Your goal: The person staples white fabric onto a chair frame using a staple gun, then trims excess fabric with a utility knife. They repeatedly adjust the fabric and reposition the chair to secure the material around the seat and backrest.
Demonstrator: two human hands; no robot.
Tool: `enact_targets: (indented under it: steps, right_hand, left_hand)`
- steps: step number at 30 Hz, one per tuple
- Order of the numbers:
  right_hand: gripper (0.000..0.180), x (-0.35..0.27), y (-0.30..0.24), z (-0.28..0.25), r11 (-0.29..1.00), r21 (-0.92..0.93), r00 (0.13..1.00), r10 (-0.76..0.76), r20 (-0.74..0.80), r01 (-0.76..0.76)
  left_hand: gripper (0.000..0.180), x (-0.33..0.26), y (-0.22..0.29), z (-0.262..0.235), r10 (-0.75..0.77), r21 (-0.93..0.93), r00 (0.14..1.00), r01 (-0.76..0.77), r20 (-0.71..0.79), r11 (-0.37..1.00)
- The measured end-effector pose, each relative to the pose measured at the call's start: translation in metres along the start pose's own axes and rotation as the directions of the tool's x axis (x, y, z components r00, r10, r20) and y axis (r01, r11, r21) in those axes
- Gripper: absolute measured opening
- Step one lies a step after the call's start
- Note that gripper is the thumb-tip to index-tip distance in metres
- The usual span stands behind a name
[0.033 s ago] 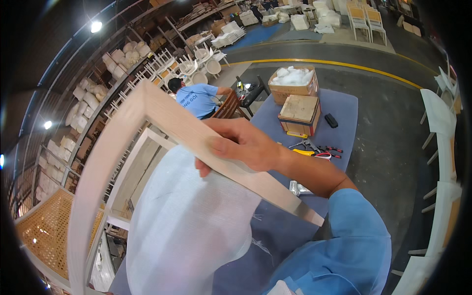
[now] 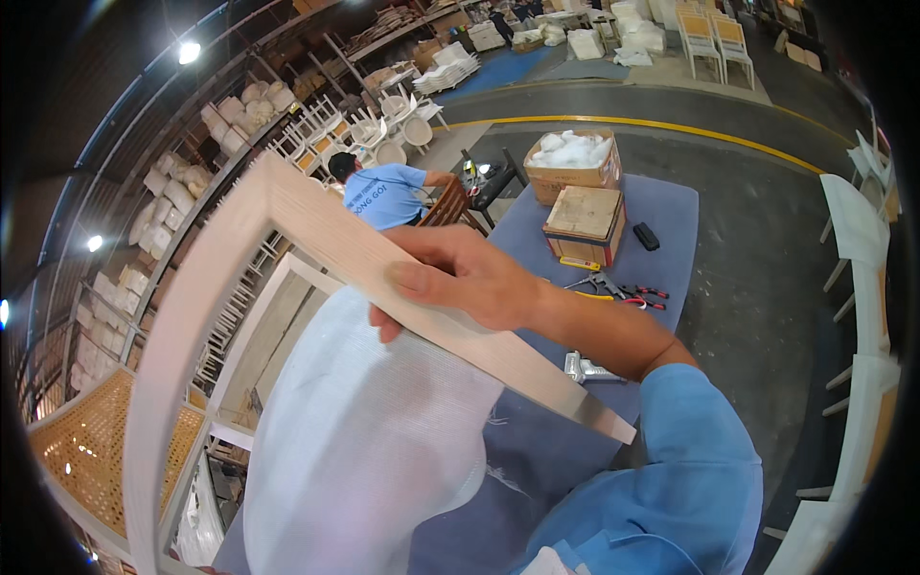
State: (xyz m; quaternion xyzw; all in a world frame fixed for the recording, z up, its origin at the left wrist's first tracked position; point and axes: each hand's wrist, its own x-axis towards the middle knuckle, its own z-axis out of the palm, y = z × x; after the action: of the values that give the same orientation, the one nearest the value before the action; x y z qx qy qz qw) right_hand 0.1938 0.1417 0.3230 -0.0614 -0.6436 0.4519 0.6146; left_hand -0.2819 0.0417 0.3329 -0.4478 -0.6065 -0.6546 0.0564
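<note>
This is a furniture factory or warehouse floor. Tall racks (image 2: 206,172) along the wall hold stacked chair parts, finished white chairs (image 2: 714,34) stand in rows, and a yellow line (image 2: 671,125) marks an aisle on the concrete floor. Cardboard boxes (image 2: 573,163) and hand tools (image 2: 613,287) lie on a blue mat (image 2: 671,220).

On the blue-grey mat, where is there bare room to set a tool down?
Bare mat lies right of the closed wooden box, around the small black object, and low between the white foam sheet and blue sleeve. Crowded: the pliers and open carton. The right hand grips the wooden frame.
</note>
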Motion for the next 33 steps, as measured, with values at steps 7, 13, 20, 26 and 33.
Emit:
enact_targets:
  steps: [7, 13, 20, 26, 33]
  right_hand:
    - [0.046, 0.046, -0.002, 0.013, 0.983, -0.175, 0.998, -0.048, 0.028, 0.052]
    - [0.049, 0.051, -0.008, 0.026, 0.967, -0.194, 0.987, 0.163, -0.019, -0.163]
    - [0.05, 0.047, 0.0, 0.025, 0.986, 0.095, 0.99, -0.133, -0.036, 0.136]
    - [0.051, 0.073, -0.021, 0.016, 1.0, 0.026, 0.992, -0.019, 0.129, 0.016]
    - [0.058, 0.108, 0.069, -0.064, 0.767, -0.628, 0.976, 0.212, 0.056, -0.131]
  left_hand:
    - [0.057, 0.021, 0.027, -0.026, -0.074, 0.041, 0.997, 0.075, -0.021, 0.996]
    - [0.053, 0.073, -0.007, -0.084, -0.076, -0.011, 0.997, 0.076, -0.004, 0.997]
    - [0.052, 0.051, 0.033, -0.058, -0.198, -0.136, 0.978, 0.206, 0.071, 0.969]
    - [0.041, 0.093, 0.02, -0.096, -0.134, -0.093, 0.968, 0.157, 0.212, 0.983]
    - [0.051, 0.086, -0.022, 0.003, -0.51, -0.067, 0.769, 0.575, 0.386, 0.816]
